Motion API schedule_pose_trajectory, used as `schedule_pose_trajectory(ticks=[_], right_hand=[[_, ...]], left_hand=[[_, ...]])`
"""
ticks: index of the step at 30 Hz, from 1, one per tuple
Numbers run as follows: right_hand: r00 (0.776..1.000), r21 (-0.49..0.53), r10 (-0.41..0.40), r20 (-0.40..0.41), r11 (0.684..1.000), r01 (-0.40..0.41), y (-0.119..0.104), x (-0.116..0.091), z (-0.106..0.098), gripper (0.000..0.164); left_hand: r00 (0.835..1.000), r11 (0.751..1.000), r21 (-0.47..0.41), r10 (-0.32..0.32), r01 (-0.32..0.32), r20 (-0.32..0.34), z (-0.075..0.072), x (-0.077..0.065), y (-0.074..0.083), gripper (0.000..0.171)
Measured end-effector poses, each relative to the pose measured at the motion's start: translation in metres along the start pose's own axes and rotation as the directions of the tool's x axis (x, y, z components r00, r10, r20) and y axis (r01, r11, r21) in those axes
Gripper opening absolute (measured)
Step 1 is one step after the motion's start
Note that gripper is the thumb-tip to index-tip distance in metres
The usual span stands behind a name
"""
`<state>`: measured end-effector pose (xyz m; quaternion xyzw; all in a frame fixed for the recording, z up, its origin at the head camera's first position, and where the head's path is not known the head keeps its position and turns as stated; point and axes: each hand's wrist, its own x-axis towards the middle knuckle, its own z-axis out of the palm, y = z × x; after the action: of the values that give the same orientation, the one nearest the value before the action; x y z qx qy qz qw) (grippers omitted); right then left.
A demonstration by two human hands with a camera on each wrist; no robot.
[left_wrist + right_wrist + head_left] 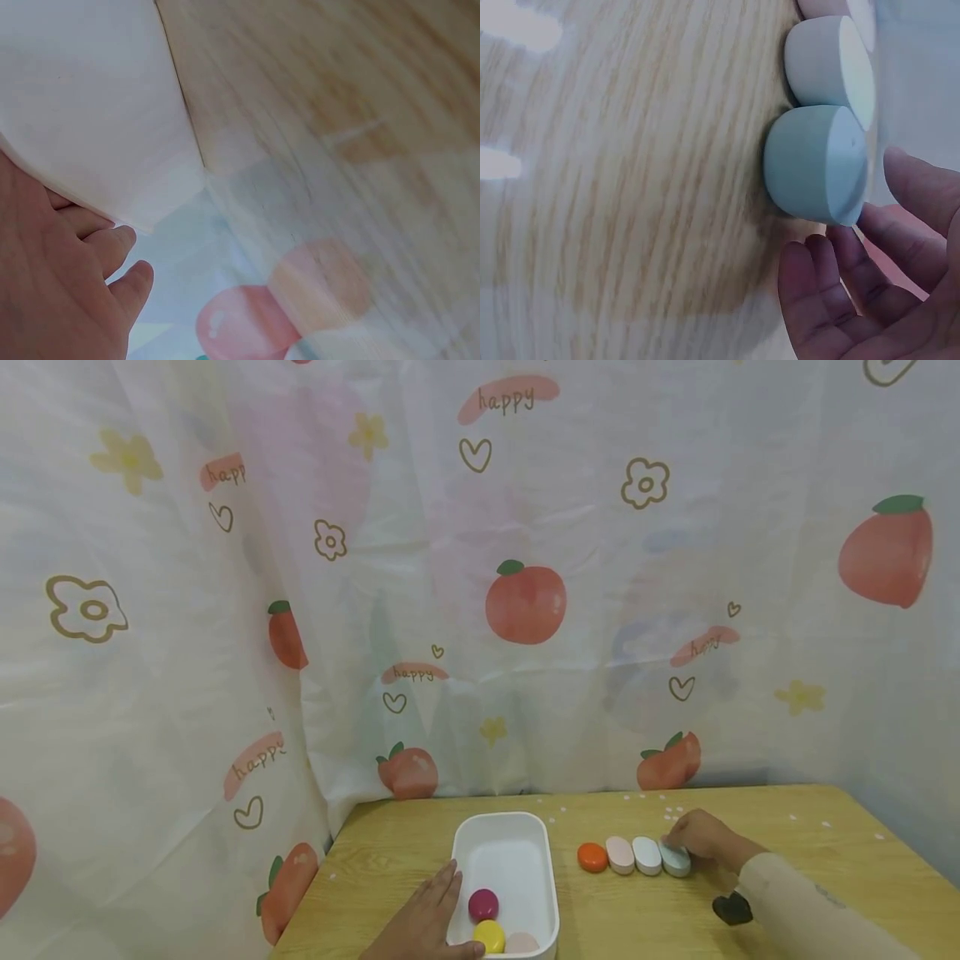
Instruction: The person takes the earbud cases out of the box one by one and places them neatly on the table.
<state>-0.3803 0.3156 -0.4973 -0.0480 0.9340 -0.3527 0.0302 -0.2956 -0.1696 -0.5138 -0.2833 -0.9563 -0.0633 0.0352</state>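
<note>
My left hand (423, 914) rests against the left side of a white rectangular box (553, 881), its fingers along the outer wall and the thumb by the near rim. Inside the box lie a magenta round piece (483, 905), a yellow round piece (490, 935) and a pale pink piece (521, 942). My right hand (885, 292) is at a pale green oval piece (802, 165), fingers spread beside it, thumb apart from it. That piece ends a row with a white oval piece (647, 855), a pink oval piece (620, 855) and an orange round piece (592, 857).
A small black object (732, 908) lies on the wooden table (630, 918) below the right forearm. Small white specks dot the far part of the tabletop. A printed curtain (450, 610) hangs behind the table and along its left side.
</note>
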Motion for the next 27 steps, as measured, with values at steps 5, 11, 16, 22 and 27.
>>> schedule_pose_trajectory(ticks=[5, 11, 16, 22, 27], right_hand=[[1.000, 0.060, 0.017, 0.002, 0.998, -0.017, -0.011, -0.005, -0.011, 0.022], [0.999, 0.101, 0.025, 0.025, 0.995, -0.028, -0.032, -0.011, -0.019, 0.030], [1.000, 0.081, 0.000, 0.023, 0.997, -0.002, -0.050, -0.012, -0.017, 0.028], [0.999, 0.112, -0.031, 0.035, 0.993, 0.027, -0.068, -0.010, -0.007, 0.024], [0.997, 0.117, -0.054, 0.058, 0.992, 0.047, -0.086, -0.006, 0.005, 0.023]], left_hand=[[1.000, 1.000, 0.004, 0.010, -0.010, -0.008, 0.000, 0.000, 0.000, 0.106], [1.000, 1.000, 0.025, 0.013, -0.013, -0.010, 0.000, 0.001, 0.001, 0.107], [1.000, 0.999, 0.041, 0.020, -0.020, -0.015, 0.000, 0.000, 0.000, 0.107], [0.999, 0.998, 0.050, 0.037, -0.036, -0.029, 0.001, 0.000, -0.001, 0.107], [0.998, 0.999, 0.035, 0.042, -0.041, -0.039, 0.002, -0.001, -0.001, 0.108]])
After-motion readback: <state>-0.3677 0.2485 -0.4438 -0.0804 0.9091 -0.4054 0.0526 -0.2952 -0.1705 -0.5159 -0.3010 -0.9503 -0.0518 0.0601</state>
